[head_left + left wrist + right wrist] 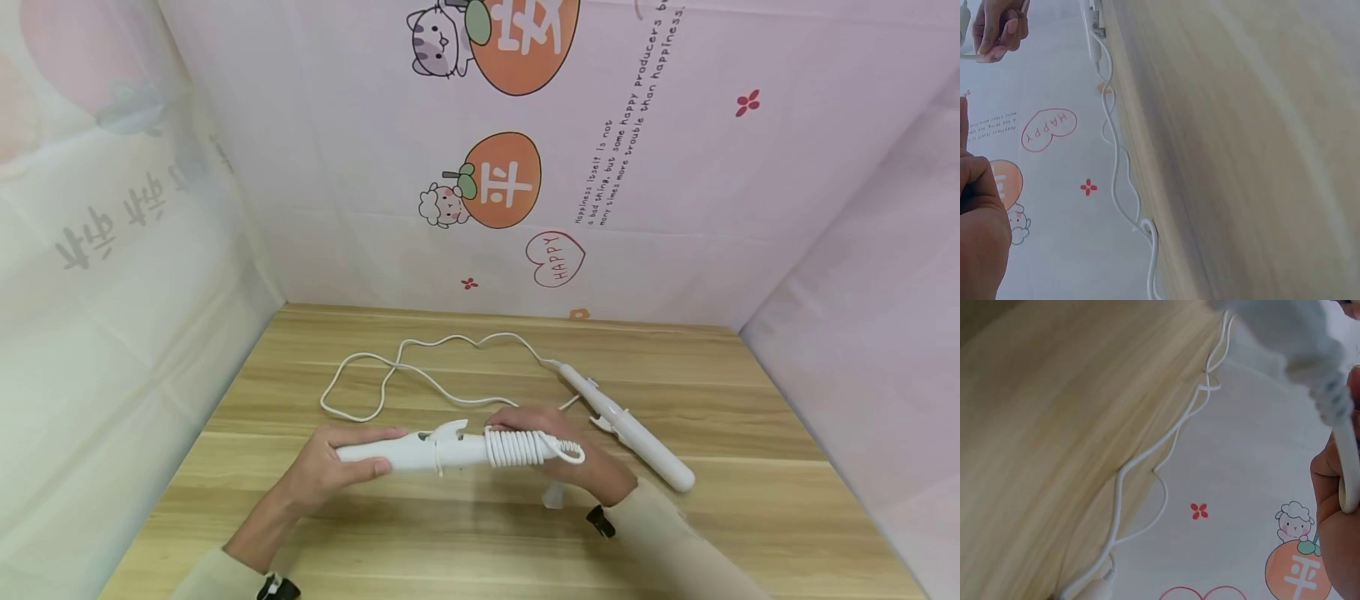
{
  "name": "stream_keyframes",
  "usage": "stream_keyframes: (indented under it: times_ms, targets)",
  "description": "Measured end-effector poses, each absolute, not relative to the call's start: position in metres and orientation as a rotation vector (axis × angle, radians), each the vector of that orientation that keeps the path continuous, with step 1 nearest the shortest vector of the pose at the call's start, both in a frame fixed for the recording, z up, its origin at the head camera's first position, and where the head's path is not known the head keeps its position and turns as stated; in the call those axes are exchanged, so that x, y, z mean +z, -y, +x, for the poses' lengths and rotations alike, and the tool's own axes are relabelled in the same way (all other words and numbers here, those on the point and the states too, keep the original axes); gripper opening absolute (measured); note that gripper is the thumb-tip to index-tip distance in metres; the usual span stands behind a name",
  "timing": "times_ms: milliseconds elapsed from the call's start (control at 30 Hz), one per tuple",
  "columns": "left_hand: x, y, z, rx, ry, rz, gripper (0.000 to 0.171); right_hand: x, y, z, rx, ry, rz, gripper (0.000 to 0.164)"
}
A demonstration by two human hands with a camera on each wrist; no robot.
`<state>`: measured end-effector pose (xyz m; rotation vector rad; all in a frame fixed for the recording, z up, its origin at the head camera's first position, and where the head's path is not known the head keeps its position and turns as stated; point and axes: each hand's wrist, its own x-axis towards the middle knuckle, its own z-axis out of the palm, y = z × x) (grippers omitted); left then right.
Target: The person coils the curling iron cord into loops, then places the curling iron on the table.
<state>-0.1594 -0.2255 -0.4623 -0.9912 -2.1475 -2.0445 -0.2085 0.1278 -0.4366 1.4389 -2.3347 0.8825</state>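
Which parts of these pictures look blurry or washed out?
In the head view, the right hand is smeared, probably by motion; in the right wrist view, the held white appliance is blurred, perhaps from nearness; in the left wrist view, the tabletop looks soft and hazy, while the printed heart is clearer.

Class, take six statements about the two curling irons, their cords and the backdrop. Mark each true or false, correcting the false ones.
1. The left hand grips one curling iron. True.
2. That iron's cord hangs loose. False: it is wound in coils.
3. The second iron lies on the wooden table. True.
4. The right hand holds the second iron. False: it is at the wound cord.
5. The backdrop's red heart reads HAPPY. True.
6. Both irons are black. False: both are white.
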Motion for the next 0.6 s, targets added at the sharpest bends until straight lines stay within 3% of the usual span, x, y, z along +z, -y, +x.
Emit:
stream_keyframes:
  times_ms: [300,600]
  targets:
    - [-0.463,0.216,-0.161,-1.921,2.21,-0.722,0.038,-0.449,-0.123,-0.202,0.945,2.442,1.288,0.031]
    - [-0.458,0.207,-0.163,-1.789,2.226,-0.523,0.037,-0.449,-0.116,-0.201,0.962,2.453,1.16,0.016]
